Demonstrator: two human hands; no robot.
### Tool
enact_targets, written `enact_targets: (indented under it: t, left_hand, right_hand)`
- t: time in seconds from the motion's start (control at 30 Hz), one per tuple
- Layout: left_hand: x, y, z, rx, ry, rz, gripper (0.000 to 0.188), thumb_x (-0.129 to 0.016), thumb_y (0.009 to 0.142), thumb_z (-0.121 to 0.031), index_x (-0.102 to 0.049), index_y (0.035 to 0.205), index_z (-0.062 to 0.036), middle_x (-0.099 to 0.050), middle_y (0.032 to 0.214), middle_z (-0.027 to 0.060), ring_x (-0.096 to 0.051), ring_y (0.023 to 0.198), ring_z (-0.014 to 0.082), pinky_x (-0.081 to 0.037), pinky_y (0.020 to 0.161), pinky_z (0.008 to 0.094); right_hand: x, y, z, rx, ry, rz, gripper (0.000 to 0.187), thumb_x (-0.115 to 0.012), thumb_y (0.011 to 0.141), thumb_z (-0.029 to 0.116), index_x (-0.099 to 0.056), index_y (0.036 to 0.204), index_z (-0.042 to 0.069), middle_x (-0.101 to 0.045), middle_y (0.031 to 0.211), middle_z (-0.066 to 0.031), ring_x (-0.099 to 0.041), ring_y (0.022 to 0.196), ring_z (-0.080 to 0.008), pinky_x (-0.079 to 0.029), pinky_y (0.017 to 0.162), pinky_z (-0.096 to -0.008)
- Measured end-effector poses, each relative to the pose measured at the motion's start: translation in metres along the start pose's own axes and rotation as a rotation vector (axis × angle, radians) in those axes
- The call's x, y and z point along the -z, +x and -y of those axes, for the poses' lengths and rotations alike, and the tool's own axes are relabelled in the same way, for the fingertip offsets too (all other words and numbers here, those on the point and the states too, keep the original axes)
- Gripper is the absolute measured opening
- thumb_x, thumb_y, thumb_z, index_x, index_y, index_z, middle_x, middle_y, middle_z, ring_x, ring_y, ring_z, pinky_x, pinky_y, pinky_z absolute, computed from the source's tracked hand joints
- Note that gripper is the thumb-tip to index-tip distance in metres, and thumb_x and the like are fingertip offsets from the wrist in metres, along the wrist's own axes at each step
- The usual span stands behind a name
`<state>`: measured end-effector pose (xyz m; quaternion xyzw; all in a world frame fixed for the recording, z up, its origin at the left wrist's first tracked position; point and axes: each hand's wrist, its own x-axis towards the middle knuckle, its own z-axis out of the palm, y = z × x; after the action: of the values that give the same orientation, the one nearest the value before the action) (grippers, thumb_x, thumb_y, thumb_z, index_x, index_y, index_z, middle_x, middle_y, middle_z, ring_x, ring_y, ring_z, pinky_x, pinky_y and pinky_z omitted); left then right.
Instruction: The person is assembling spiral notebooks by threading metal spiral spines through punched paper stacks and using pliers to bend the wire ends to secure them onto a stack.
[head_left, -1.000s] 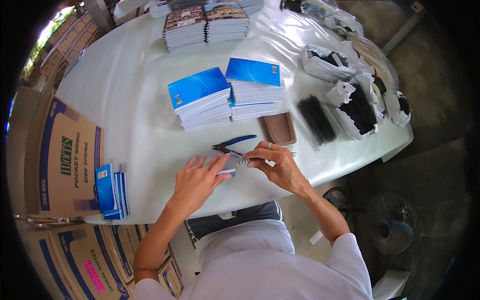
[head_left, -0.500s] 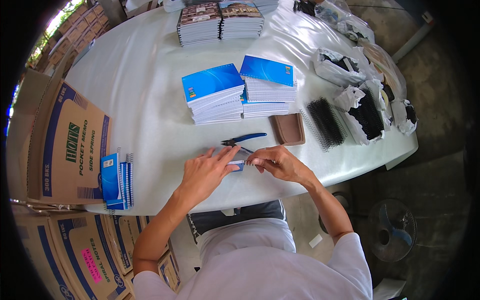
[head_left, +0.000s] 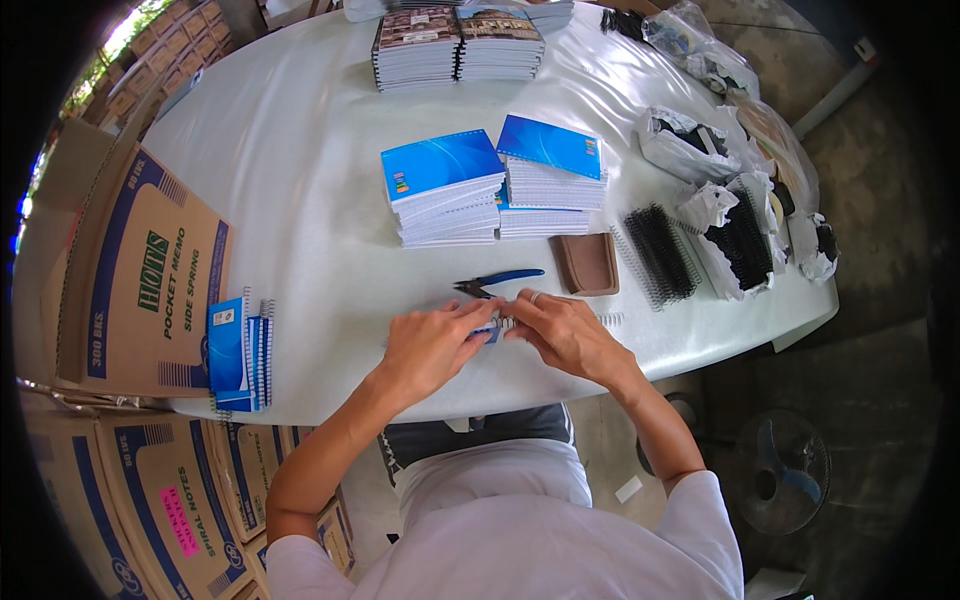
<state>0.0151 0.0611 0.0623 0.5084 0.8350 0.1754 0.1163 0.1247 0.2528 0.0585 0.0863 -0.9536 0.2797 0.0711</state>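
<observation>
Close to the table's near edge, my left hand (head_left: 432, 345) is closed on a small blue notebook (head_left: 490, 335), mostly hidden beneath the fingers. My right hand (head_left: 570, 335) pinches a spiral binding coil (head_left: 611, 319) at the notebook's edge. The coil's free end sticks out to the right past my knuckles. How far the wire runs through the holes is hidden. Just beyond my fingertips lie blue-handled cutting pliers (head_left: 515, 276). A brown open tray (head_left: 587, 264) sits to their right.
Unbound blue-covered pads (head_left: 443, 200) are stacked beyond the pliers. Black coils (head_left: 660, 257) lie at right, beside white bags of coils (head_left: 735, 240). Bound blue notebooks (head_left: 240, 350) lean by a cardboard box (head_left: 150, 280) at left. Thick books (head_left: 415, 60) stand at the back.
My right hand has turned more palm-down over the notebook's edge. A length of coil now shows to its right. The whole view has shifted slightly.
</observation>
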Motion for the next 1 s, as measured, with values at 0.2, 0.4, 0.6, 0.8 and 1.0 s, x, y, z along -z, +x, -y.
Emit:
enact_targets:
  t: [0.2, 0.4, 0.6, 0.8, 1.0]
  left_hand:
    - [-0.004, 0.001, 0.005, -0.005, -0.105, -0.002, 0.040, -0.065, 0.090, -0.027, -0.061, 0.130, -0.0269, -0.073, 0.101, 0.0072, -0.068, 0.081, 0.0312, -0.054, 0.068, 0.0428]
    - [0.004, 0.003, 0.001, 0.045, -0.094, 0.060, 0.040, -0.065, 0.090, -0.026, -0.061, 0.130, -0.0252, -0.073, 0.092, 0.0075, -0.069, 0.075, 0.0316, -0.054, 0.066, 0.0451]
    - [-0.004, 0.001, 0.005, -0.011, -0.128, -0.048, 0.037, -0.064, 0.090, -0.026, -0.063, 0.127, -0.0246, -0.073, 0.096, 0.0067, -0.069, 0.075, 0.0321, -0.054, 0.066, 0.0459]
    - [0.005, 0.002, 0.000, 0.045, -0.123, 0.060, 0.034, -0.063, 0.090, -0.026, -0.065, 0.125, -0.0258, -0.072, 0.099, 0.0071, -0.068, 0.075, 0.0328, -0.054, 0.067, 0.0467]
    - [0.001, 0.000, 0.009, -0.073, -0.031, 0.151, 0.037, -0.068, 0.088, -0.030, -0.066, 0.124, -0.0296, -0.070, 0.116, 0.0013, -0.069, 0.079, 0.0312, -0.056, 0.071, 0.0422]
  right_hand:
    - [-0.001, 0.003, -0.010, 0.218, -0.061, -0.145, 0.023, -0.069, 0.084, 0.007, -0.061, 0.106, 0.004, -0.059, 0.103, -0.0100, -0.061, 0.087, -0.0301, -0.049, 0.072, -0.0412]
    - [0.003, 0.001, 0.001, 0.067, -0.012, -0.010, 0.032, -0.068, 0.085, 0.009, -0.059, 0.115, 0.004, -0.058, 0.102, -0.0104, -0.062, 0.090, -0.0306, -0.051, 0.077, -0.0426]
    - [-0.001, 0.002, 0.005, 0.061, -0.021, -0.030, 0.027, -0.066, 0.087, 0.012, -0.058, 0.112, 0.005, -0.058, 0.098, -0.0105, -0.063, 0.088, -0.0312, -0.051, 0.076, -0.0437]
    - [-0.004, 0.006, 0.002, 0.092, -0.071, 0.005, 0.024, -0.066, 0.088, 0.013, -0.058, 0.108, 0.003, -0.065, 0.089, -0.0121, -0.064, 0.082, -0.0321, -0.051, 0.069, -0.0440]
    - [0.012, 0.006, 0.002, 0.035, 0.236, 0.174, 0.031, -0.070, 0.084, 0.007, -0.060, 0.113, 0.001, -0.068, 0.094, -0.0150, -0.066, 0.088, -0.0332, -0.051, 0.075, -0.0447]
